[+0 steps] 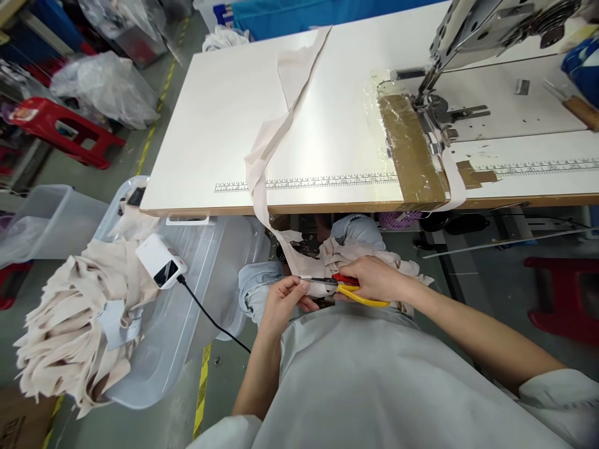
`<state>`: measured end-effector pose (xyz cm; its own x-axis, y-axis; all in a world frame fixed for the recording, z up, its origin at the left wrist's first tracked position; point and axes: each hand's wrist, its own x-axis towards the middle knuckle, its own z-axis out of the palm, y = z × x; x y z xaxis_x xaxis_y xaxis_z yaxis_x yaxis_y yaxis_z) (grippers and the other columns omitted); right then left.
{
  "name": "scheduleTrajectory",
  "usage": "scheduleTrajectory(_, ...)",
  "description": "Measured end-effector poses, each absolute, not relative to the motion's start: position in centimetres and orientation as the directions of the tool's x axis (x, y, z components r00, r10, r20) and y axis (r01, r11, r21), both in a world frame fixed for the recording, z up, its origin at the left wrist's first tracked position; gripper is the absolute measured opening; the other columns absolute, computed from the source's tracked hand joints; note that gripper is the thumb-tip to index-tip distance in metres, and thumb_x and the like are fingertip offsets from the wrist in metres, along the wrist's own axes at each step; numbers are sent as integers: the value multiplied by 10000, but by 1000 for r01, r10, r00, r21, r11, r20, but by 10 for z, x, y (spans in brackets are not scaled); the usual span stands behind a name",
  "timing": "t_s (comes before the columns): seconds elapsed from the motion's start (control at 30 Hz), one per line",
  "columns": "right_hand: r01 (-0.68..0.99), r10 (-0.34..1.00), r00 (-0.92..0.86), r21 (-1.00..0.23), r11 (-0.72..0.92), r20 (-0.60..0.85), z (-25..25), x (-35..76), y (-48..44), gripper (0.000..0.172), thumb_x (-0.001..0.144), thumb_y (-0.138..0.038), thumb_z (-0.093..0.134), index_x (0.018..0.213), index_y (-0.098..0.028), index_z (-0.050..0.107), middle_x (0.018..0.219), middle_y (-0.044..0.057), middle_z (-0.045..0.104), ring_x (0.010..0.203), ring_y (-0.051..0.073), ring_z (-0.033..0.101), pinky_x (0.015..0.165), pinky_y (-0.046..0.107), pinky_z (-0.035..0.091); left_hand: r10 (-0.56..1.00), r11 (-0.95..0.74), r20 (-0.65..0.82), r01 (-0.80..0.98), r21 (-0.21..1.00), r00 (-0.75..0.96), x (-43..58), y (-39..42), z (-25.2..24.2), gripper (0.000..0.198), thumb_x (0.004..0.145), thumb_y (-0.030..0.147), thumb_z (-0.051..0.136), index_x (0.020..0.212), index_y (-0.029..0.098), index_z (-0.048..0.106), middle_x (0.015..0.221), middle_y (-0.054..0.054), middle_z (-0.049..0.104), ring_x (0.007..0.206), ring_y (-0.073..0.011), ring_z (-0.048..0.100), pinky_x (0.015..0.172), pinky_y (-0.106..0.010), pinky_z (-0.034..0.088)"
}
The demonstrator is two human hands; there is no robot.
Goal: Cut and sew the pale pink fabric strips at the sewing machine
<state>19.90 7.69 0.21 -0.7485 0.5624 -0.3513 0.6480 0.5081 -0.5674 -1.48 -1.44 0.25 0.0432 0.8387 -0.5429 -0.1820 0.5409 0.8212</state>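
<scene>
A long cream fabric strip (276, 134) runs from the white sewing table (224, 118) over its front edge down to my lap. My left hand (282, 301) pinches the strip's lower end just below the table edge. My right hand (372, 279) is closed round scissors with yellow and red handles (352, 288), whose blades point left and meet the fabric at my left fingertips. More cream fabric (374, 252) lies bunched on my lap behind my right hand.
An industrial sewing machine (472, 37) stands at the table's right, with brown tape (412, 153) in front of it. At my left, clear plastic bins (187, 312) hold a pile of cream strips (75, 324) and a white device (160, 260) with a black cable. Red stools stand around.
</scene>
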Motion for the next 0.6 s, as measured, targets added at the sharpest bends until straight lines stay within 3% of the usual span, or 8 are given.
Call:
scheduleTrajectory(0.13,630,554,-754,-625,460,-353,-4,206,77,501,825,-525,683,604,-194,379,531,-32,401,503,128,345,517,271,190,831,550,-555,-180,816,24,-17,-14,3,460,710,583,779,778,148,646,571,-49,690,526,-172,673,507,-211,475)
scheduleTrajectory(0.23,573,544,-771,-734,365,-331,-9,208,76,495,849,-608,595,653,-199,396,561,-31,403,528,134,359,523,267,221,831,553,-555,-162,818,35,-18,-15,1,464,731,584,763,810,145,635,597,-54,697,546,-174,681,531,-220,496)
scheduleTrajectory(0.33,432,558,-792,-873,225,-248,-12,201,71,479,859,-651,539,742,-197,442,665,-13,474,612,149,430,553,252,287,841,539,-536,-166,826,70,-11,-16,-2,478,761,589,732,931,168,583,665,-54,718,618,-206,712,587,-260,539)
scheduleTrajectory(0.43,278,631,-762,-954,113,-147,-11,189,63,392,852,-561,534,762,-195,428,712,-6,481,637,147,432,563,246,314,827,557,-526,-157,816,197,-2,-12,5,504,809,638,636,1045,219,484,657,-31,706,622,-247,716,576,-320,554)
scheduleTrajectory(0.53,227,706,-705,-963,145,-60,-7,184,56,312,856,-465,501,735,-202,382,674,-17,436,606,138,382,548,246,294,863,445,-454,95,891,222,-5,10,31,384,893,578,528,1044,226,505,677,-25,688,577,-223,683,543,-314,524)
scheduleTrajectory(0.6,242,730,-684,-945,219,-6,-2,189,53,286,871,-430,496,740,-200,388,683,-13,441,614,140,377,557,246,298,970,184,-230,387,904,76,-15,40,57,265,921,458,528,1013,213,572,736,-28,675,607,-191,651,588,-304,508)
